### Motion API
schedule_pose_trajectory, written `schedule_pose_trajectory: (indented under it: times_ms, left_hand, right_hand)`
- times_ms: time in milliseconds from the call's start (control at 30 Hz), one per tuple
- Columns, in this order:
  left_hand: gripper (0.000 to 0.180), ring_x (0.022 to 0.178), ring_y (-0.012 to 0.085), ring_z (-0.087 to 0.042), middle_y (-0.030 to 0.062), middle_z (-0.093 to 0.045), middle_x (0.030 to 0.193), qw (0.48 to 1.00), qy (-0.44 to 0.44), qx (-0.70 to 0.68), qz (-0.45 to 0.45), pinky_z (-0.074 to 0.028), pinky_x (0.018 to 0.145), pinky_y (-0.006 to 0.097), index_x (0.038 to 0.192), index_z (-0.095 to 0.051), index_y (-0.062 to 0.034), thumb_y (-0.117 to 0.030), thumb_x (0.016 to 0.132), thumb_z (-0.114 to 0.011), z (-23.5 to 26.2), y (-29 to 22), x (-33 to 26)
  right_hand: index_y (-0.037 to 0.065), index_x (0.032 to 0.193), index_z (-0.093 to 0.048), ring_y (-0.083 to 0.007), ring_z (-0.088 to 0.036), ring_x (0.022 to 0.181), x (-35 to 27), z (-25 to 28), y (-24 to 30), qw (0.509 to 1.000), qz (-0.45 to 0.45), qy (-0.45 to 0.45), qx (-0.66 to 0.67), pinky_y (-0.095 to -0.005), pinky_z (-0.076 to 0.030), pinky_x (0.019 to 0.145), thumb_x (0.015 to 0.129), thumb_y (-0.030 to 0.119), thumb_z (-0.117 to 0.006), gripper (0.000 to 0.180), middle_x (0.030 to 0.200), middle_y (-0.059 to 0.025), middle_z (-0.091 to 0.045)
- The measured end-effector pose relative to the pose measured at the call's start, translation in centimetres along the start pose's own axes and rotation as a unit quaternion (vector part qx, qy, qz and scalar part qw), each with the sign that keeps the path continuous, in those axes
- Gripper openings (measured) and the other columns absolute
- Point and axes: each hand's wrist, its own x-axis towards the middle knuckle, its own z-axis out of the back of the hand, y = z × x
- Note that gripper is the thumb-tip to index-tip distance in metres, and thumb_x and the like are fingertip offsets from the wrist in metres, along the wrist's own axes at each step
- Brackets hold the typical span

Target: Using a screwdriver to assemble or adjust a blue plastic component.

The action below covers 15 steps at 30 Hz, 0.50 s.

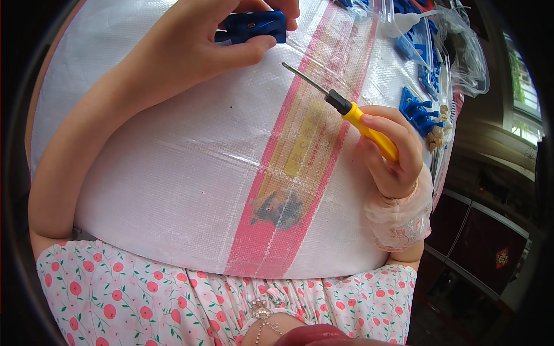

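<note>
At the top of the head view, my left hand (231,43) grips a small blue plastic part (262,26) between thumb and fingers. A brass-coloured screw or hole shows in its near face. My right hand (395,147) is closed around the yellow handle of a screwdriver (369,130), right of the middle. Its metal shaft points up and left, with the tip just below the left thumb, apart from the blue part. The far side of the blue part is hidden by my fingers and the frame's edge.
A white woven sheet (161,167) with a pink printed stripe covers the table. Along its right edge lie a blue part with pegs (418,112), more blue pieces (427,52), a clear plastic bag (470,57), a white nozzle bottle (401,24) and small beige bits (437,135).
</note>
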Motion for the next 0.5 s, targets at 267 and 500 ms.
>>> schedule_pose_trajectory:
  times_ms: [267, 500]
  left_hand:
    - [0.024, 0.101, 0.0159, -0.059, 0.0104, -0.054, 0.104, 0.996, -0.016, -0.080, -0.037, -0.052, 0.092, 0.033, 0.113, -0.050, -0.0034, 0.002, 0.091, -0.045, -0.3, 4.1, 0.1]
    - [0.043, 0.104, 0.0149, -0.056, 0.0134, -0.056, 0.109, 0.896, -0.053, -0.380, 0.223, -0.048, 0.095, 0.029, 0.130, -0.045, 0.0034, -0.003, 0.088, -0.040, 0.8, 0.9, 0.5]
  right_hand:
    - [-0.001, 0.118, -0.062, -0.0273, -0.067, 0.096, 0.0, 0.0, 0.0, 1.000, -0.001, 0.002, 0.002, -0.0286, -0.053, 0.080, 0.078, -0.016, -0.061, 0.043, 0.113, -0.0190, -0.063]
    - [-0.001, 0.118, -0.062, -0.0274, -0.067, 0.096, -0.1, 0.0, 0.1, 1.000, -0.007, 0.000, 0.002, -0.0291, -0.053, 0.080, 0.078, -0.016, -0.061, 0.043, 0.112, -0.0190, -0.063]
